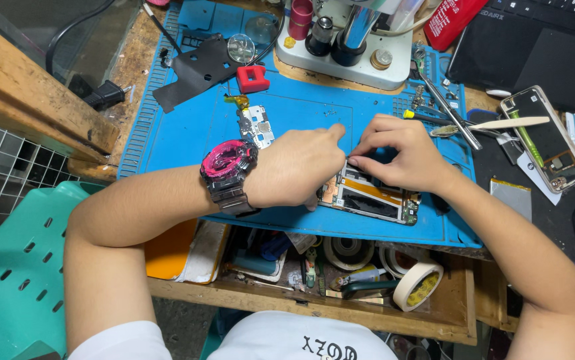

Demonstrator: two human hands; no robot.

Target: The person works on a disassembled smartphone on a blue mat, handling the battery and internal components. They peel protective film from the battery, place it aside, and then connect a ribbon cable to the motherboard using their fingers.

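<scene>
Hands meet over an opened phone (371, 197) lying on the blue work mat (187, 140), near its front edge. At left, the left hand (297, 167), with a pink watch (229, 165) on its wrist, has its fingers curled, resting on the phone's left end. At right, the right hand (401, 157) pinches narrowly at the upper edge; what it grips I cannot tell. This phone looks light, stiff and fragile, its boards bare, so it is best held by its side edges.
</scene>
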